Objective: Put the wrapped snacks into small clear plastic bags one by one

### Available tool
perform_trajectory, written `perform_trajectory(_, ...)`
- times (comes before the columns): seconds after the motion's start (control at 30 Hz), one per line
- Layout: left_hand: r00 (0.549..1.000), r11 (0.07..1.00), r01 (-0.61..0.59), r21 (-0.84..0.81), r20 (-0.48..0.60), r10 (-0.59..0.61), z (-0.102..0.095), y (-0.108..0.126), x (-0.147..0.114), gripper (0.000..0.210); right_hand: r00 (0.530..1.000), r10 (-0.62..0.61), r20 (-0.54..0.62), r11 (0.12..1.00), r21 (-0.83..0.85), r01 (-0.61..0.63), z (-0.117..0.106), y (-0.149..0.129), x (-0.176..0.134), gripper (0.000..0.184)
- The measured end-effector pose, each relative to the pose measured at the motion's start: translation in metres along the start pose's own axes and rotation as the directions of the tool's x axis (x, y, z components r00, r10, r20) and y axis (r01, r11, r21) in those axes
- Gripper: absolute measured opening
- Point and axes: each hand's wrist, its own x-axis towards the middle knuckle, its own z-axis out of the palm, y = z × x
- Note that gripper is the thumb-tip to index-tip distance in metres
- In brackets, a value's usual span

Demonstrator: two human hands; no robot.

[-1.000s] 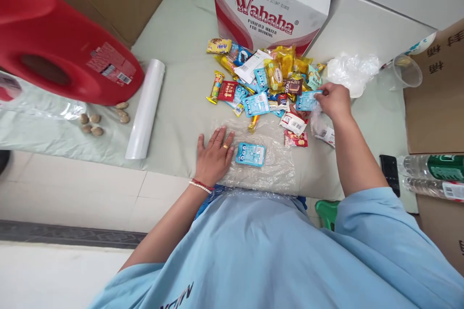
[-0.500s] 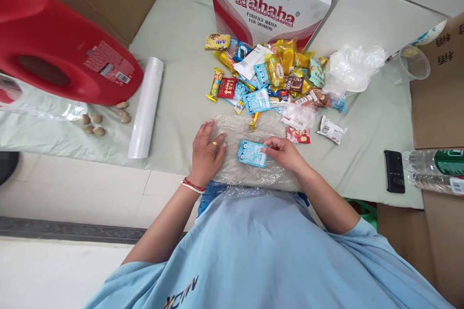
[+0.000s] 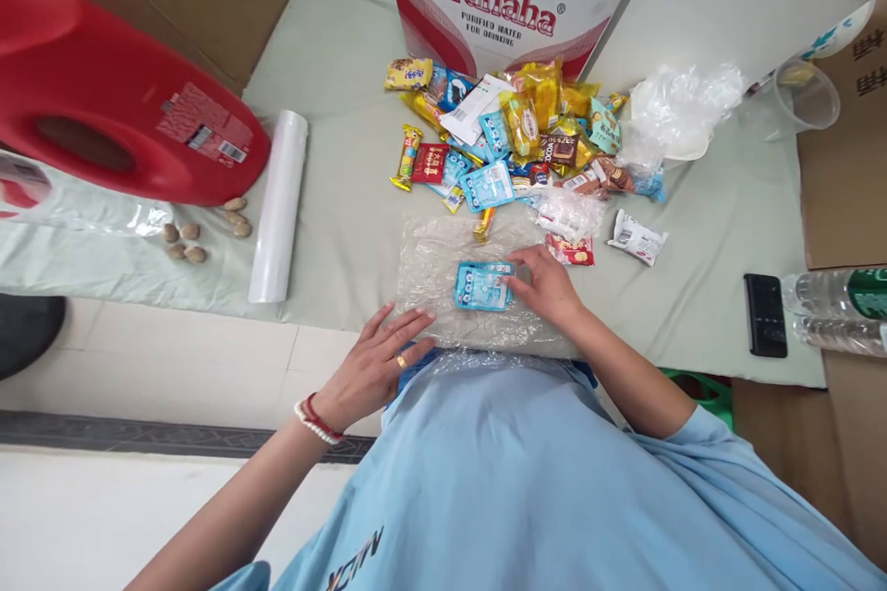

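Note:
A small light-blue snack packet (image 3: 483, 285) lies flat on a crinkled sheet of clear plastic film (image 3: 433, 249) at the front of the table. My right hand (image 3: 547, 288) has its thumb and forefinger closed on the packet's right end. Fingers stretched, my left hand (image 3: 388, 360) is open at the film's lower left edge, with only its fingertips near the film. Just beyond the film lies a heap of wrapped snacks (image 3: 527, 125), with another blue packet (image 3: 489, 186) on its near side.
A white roll of film (image 3: 278, 208), several brown nuts (image 3: 189, 231) and a big red jug (image 3: 139, 102) are on the left. Behind the snacks stands a Wahaba-sized carton (image 3: 505, 5). Crumpled clear plastic (image 3: 683, 115), a black phone (image 3: 766, 316) and bottles (image 3: 838, 294) lie rightward.
My left hand has drawn back toward my body and left, off the middle of the film. My right hand stays at the blue packet, its fingers shifted slightly.

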Motion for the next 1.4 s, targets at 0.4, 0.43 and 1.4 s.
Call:
perform_trajectory(0.4, 0.985, 0.987, 0.158, 0.016, -0.074, -0.156, 0.009, 0.003, -0.011, 0.019, 0.86, -0.334, 0.386, 0.916, -0.084, 0.393, -0.052, 0.033, -0.108, 0.024)
perform_trajectory(0.43, 0.975, 0.981, 0.192, -0.015, -0.107, -0.193, 0.005, 0.001, -0.003, 0.017, 0.868, -0.358, 0.345, 0.919, -0.036, 0.393, -0.05, 0.033, -0.102, 0.022)
perform_trajectory(1.4, 0.894, 0.86, 0.422, 0.288, 0.024, -0.447, 0.048, 0.032, 0.12, 0.04, 0.964, -0.094, 0.249, 0.847, -0.49, 0.209, -0.023, -0.049, 0.084, 0.017)
